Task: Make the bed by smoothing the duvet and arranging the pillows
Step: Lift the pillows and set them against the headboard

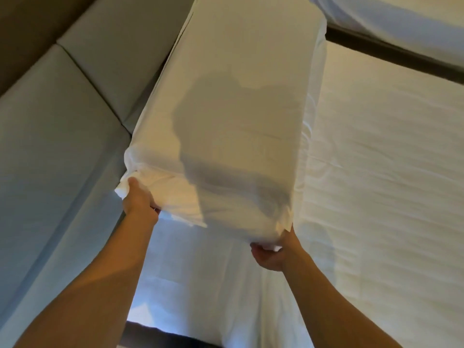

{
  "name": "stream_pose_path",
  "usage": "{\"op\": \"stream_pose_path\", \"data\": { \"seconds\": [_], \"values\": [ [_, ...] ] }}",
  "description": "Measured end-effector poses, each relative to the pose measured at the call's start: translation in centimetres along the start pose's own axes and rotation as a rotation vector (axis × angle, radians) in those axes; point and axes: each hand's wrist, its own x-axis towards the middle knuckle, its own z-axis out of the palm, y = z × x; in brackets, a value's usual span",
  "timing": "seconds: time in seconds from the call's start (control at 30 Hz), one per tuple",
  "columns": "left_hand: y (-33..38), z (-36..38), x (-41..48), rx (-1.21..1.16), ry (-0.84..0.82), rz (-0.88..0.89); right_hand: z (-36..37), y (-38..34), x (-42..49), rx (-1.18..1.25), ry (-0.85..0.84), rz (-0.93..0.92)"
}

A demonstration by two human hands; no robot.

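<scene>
a long, plump white pillow (233, 109) in a smooth fabric case lies with its long axis running away from the person, the far end pointing up and slightly right. its near short end is lifted by both hands. the left hand (139, 199) pinches the bunched near left corner, fingers curled into the cloth. the right hand (272, 254) grips the near right corner from beneath, fingers curled round the fabric. whether the far end rests on anything cannot be told.

the pillow hangs over the white striped bed cover (389, 172), just beside the grey padded headboard (62, 109) on its left. a dark strip (391, 49) separates this bed from a second white bed (401, 21) at the upper right.
</scene>
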Motion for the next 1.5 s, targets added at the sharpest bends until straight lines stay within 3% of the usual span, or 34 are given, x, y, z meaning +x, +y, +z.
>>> {"op": "stream_pose_path", "data": {
  "seconds": [0.1,0.2,0.37,0.43,0.53,0.6,0.7,0.8,0.9,1.0,1.07,1.2,1.33,1.5],
  "values": [
    [0.7,0.2,0.3,-0.033,0.019,0.025,0.6,-0.4,0.4,0.237,0.002,0.026],
    [1.4,-0.3,1.9,0.0,0.039,0.039,0.1,-0.7,1.4,0.274,0.039,-0.086],
    [0.1,-1.7,6.6,0.081,0.088,-0.116,-1.5,0.0,3.9,0.066,0.06,-0.26],
    [0.0,-1.5,5.8,0.137,0.068,-0.181,-2.5,-0.2,3.6,-0.138,0.016,-0.259],
    [1.2,-1.8,2.9,0.281,0.001,-0.142,-5.0,-1.7,2.5,-0.424,0.046,-0.282],
    [1.7,-2.3,0.5,0.386,0.057,0.032,-5.6,-3.2,1.8,-0.55,0.216,-0.546],
    [1.2,-2.0,-4.0,0.599,0.22,0.696,-3.4,-5.0,-1.2,-0.734,0.404,-1.106],
    [1.1,2.0,-9.5,0.735,0.006,1.139,1.7,-6.1,-5.6,-0.922,0.307,-1.534],
    [1.2,8.4,-10.8,1.219,-0.099,1.446,8.1,-6.1,-8.1,-1.255,0.34,-1.736],
    [0.9,12.8,-8.6,1.678,-0.167,1.386,12.6,-6.3,-7.3,-1.606,0.342,-1.62],
    [0.7,13.7,-7.0,1.773,-0.209,1.334,13.7,-6.9,-5.9,-1.715,0.32,-1.492],
    [1.4,13.2,-5.8,1.771,-0.238,1.38,13.5,-7.0,-5.2,-1.696,0.322,-1.514],
    [1.8,10.0,-4.6,1.746,-0.12,1.37,9.7,-5.5,-4.1,-1.602,0.324,-1.565],
    [4.1,3.7,-4.2,1.594,-0.107,1.012,4.1,-4.2,-3.5,-1.325,0.004,-1.437]
  ]
}}
